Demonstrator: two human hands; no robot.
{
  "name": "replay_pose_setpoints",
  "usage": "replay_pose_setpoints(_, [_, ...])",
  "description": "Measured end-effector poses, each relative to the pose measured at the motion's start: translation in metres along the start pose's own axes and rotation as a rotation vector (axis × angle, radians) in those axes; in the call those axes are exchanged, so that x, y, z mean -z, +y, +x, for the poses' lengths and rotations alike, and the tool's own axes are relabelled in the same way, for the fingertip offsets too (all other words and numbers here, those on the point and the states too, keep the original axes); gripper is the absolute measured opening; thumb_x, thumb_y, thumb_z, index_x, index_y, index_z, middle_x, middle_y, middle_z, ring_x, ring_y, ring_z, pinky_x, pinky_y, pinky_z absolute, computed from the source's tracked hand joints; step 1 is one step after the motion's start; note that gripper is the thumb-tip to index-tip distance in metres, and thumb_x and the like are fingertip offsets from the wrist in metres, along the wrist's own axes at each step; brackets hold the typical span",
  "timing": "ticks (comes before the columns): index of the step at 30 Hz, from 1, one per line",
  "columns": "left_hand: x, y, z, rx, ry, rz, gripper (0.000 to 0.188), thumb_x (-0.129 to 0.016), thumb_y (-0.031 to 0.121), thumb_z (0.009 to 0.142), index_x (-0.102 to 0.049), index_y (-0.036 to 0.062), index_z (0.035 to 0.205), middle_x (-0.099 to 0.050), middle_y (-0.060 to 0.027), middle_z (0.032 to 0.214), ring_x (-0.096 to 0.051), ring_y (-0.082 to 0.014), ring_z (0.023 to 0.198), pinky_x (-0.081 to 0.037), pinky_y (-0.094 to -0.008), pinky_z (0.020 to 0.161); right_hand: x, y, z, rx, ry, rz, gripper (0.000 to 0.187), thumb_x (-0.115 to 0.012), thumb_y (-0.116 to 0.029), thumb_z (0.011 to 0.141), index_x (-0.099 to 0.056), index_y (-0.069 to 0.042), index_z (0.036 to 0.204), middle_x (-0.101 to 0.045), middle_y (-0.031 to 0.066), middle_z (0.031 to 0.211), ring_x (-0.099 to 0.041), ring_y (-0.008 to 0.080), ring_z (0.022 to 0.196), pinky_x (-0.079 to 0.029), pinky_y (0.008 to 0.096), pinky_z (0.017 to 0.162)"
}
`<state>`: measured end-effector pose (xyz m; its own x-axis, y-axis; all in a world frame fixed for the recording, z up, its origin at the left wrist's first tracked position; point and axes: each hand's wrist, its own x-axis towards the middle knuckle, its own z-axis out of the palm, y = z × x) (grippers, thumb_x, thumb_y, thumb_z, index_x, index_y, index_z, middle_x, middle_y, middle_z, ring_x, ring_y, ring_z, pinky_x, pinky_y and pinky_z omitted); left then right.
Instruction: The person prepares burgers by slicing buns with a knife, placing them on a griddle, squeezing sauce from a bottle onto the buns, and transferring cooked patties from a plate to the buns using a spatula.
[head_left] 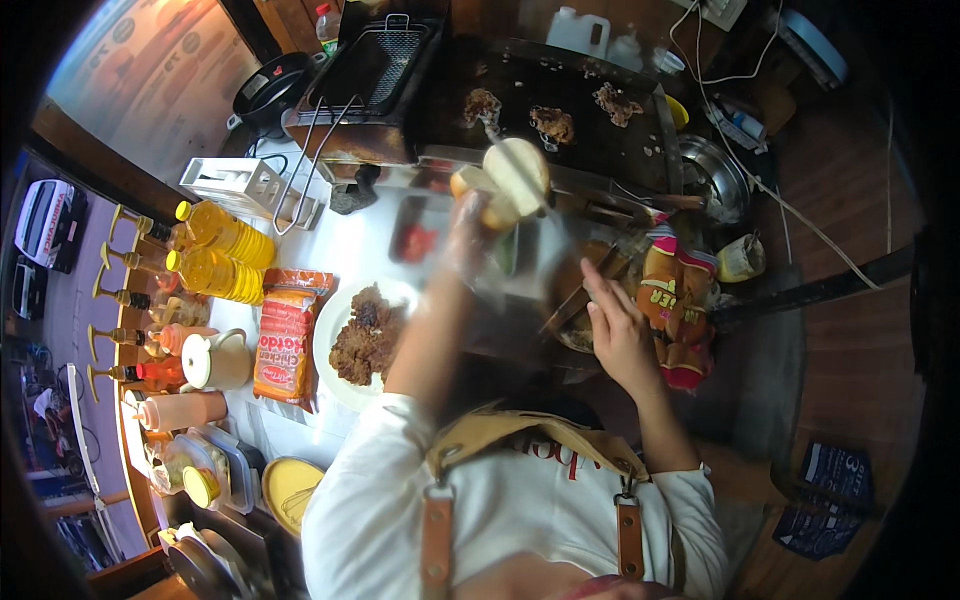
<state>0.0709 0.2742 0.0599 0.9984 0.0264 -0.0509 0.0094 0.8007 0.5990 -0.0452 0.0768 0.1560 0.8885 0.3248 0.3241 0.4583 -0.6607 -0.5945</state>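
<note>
My left hand [467,232], blurred and seemingly in a clear plastic glove, is closed around a sliced bun [517,178], raised in front of the griddle. The bun is spread apart, with one pale cut face showing. Across that face runs the smeared, long thin blade of a knife [530,180], slanting down toward my right hand [612,312]. That hand is closed, its index finger stretched along the handle, which is mostly hidden. Below the bun are metal trays [408,235], one with red pieces. A bag of buns [680,305] lies just right of my right hand.
Several browned meat pieces [552,124] sit on the dark griddle [590,85] ahead. To the left are a white plate [330,375] of cooked meat, a red-orange hotdog pack [288,345], yellow oil bottles [225,240] and pump bottles. A metal bowl [722,180] stands right of the griddle.
</note>
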Motion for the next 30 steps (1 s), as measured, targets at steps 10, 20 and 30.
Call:
replay_pose_setpoints(10, [-0.004, 0.01, 0.01, 0.103, 0.021, -0.142, 0.047, -0.056, 0.009, 0.078, -0.036, 0.0001, 0.12, -0.048, -0.0166, 0.115, -0.051, -0.0313, 0.106, -0.044, -0.0463, 0.09, -0.003, -0.004, 0.005, -0.017, -0.033, 0.063, 0.051, -0.045, 0.003, 0.081, -0.038, -0.009, 0.13, -0.055, 0.0193, 0.102, -0.057, 0.0361, 0.089, -0.047, 0.0385, 0.071])
replay_pose_setpoints(20, [0.011, -0.003, 0.035, 0.109, -0.011, 0.134, 0.041, -0.054, 0.017, 0.08, -0.041, 0.0004, 0.115, -0.054, -0.0152, 0.103, -0.057, -0.0268, 0.094, -0.051, -0.0399, 0.08, -0.03, -0.004, 0.03, 0.029, -0.075, -0.307, 0.056, -0.048, -0.001, 0.077, -0.035, -0.008, 0.131, -0.051, 0.0119, 0.1, -0.059, 0.0312, 0.07, -0.05, 0.0369, 0.059])
replay_pose_setpoints(30, [-0.022, 0.01, 0.025, 0.07, 0.053, 0.267, 0.03, -0.054, 0.021, 0.081, -0.046, 0.0068, 0.106, -0.055, -0.0084, 0.096, -0.059, -0.0207, 0.083, -0.053, -0.0337, 0.071, -0.027, 0.007, 0.029, 0.021, -0.078, -0.361, 0.062, -0.05, 0.002, 0.074, -0.032, -0.007, 0.132, -0.049, 0.0124, 0.103, -0.06, 0.0303, 0.074, -0.05, 0.0371, 0.062])
